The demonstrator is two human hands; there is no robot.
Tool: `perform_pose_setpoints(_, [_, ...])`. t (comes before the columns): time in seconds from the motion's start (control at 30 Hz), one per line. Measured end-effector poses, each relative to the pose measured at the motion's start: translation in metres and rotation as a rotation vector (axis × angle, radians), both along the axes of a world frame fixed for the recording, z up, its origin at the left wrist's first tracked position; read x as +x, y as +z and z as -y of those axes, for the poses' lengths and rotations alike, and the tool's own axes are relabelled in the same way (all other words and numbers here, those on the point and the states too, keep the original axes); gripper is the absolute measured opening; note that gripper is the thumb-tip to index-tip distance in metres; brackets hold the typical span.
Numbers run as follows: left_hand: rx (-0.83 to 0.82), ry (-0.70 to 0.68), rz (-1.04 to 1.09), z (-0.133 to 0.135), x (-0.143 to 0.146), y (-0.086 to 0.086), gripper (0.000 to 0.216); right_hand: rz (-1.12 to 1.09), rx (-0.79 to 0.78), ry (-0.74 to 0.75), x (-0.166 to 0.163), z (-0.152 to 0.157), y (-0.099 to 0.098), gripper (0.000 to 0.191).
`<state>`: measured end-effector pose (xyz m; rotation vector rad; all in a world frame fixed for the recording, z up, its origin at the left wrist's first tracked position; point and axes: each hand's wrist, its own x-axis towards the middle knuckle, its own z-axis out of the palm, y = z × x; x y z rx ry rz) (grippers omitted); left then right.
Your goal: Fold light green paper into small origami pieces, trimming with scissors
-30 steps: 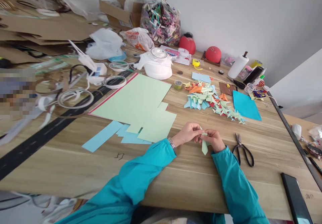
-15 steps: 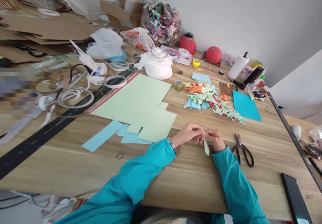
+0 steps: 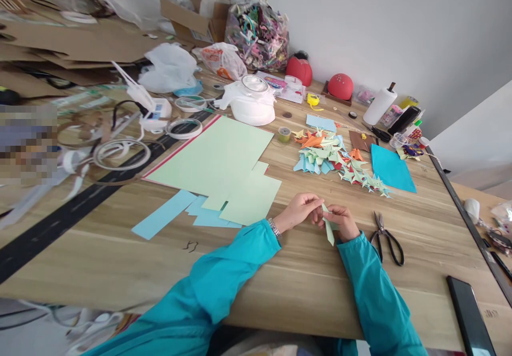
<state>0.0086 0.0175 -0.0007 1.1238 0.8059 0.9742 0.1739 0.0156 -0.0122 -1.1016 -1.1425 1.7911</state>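
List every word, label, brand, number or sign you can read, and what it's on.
None reads for certain.
Dark handwritten mark on the table: maybe digits, unclear.
Mark near the table's right edge: too faint.
Plastic bag with orange print: blurred.
Pink-and-white package: print too small.
Cardboard box: label too small.
White item with red print: blurred.

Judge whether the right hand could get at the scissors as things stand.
Probably yes: the scissors lie uncovered on the table, close beside the right hand, though that hand is holding folded paper.
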Motion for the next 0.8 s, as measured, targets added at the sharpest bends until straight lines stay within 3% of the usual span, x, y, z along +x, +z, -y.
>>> perform_pose_setpoints(0.33, [0.091, 0.060, -0.139, 0.0031, 0.0039, -0.0012, 0.036, 0.003, 0.026, 0.006, -0.0010, -0.0007, -0.0021, 0.021])
perform_pose_setpoints(0.8, [0.026, 0.108, 0.010, 0.0013, 0.0011, 0.0011, 0.037, 0.024, 0.021, 0.013, -0.0009, -0.0002, 0.0007, 0.022])
